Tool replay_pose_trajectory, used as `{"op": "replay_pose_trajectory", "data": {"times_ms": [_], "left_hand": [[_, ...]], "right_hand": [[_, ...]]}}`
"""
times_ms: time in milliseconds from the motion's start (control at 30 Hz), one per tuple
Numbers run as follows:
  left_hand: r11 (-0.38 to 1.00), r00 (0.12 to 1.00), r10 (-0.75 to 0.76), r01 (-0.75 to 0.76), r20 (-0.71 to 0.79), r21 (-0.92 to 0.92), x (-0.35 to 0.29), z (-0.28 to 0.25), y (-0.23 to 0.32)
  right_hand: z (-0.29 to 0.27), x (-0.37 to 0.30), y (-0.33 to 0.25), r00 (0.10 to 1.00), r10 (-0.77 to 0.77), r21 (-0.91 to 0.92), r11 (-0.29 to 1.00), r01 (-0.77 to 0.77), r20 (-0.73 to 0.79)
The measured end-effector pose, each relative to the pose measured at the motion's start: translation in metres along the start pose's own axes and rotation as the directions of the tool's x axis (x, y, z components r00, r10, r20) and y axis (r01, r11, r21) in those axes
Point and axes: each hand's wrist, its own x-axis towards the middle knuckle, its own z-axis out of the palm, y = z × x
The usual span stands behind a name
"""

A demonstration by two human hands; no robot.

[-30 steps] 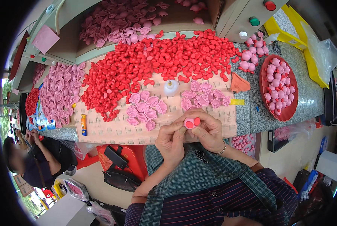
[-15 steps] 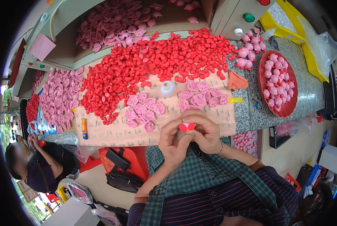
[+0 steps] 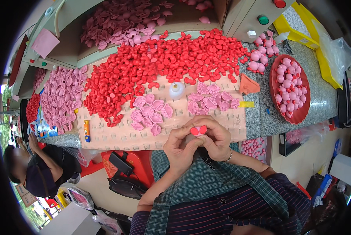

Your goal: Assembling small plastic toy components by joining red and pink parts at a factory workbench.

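Observation:
Close in front of my chest, my left hand [image 3: 182,145] and my right hand [image 3: 214,139] pinch one small pink figure with two red oval pieces [image 3: 199,131] between thumbs and forefingers. The red ovals face upward; most of the pink body is hidden by my fingers. Just beyond the hands lie two groups of thin pink shell pieces [image 3: 151,112], with the second group of pink pieces [image 3: 212,98] to the right. A small translucent bottle with a narrow metal tip [image 3: 176,91] stands between these groups.
A large heap of red pieces [image 3: 163,58] spreads across the back of the table. At right sits a red oval bowl [image 3: 273,90] of pink figures. Pink pieces [image 3: 62,98] are piled at left, near a glue-like yellow tube [image 3: 87,131]. A co-worker [image 3: 38,168] sits at far left.
The pink figure has tilted slightly between my fingers, so its two red ovals stand farther apart in view. At far left the co-worker's hands have moved apart.

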Motion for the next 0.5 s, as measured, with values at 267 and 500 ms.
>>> {"op": "replay_pose_trajectory", "data": {"times_ms": [267,500], "left_hand": [[0.999,1.000,-0.009,0.009,0.000,-0.049,0.0012,0.0005,0.0031],[0.999,0.999,0.012,-0.011,0.033,-0.038,0.0005,-0.0029,0.0030]], "right_hand": [[-0.0003,0.0022,-0.0025,0.999,-0.024,0.019,1.000,0.023,0.034],[-0.0002,0.0049,0.0043,0.994,-0.092,0.029,0.995,0.091,0.055]]}}
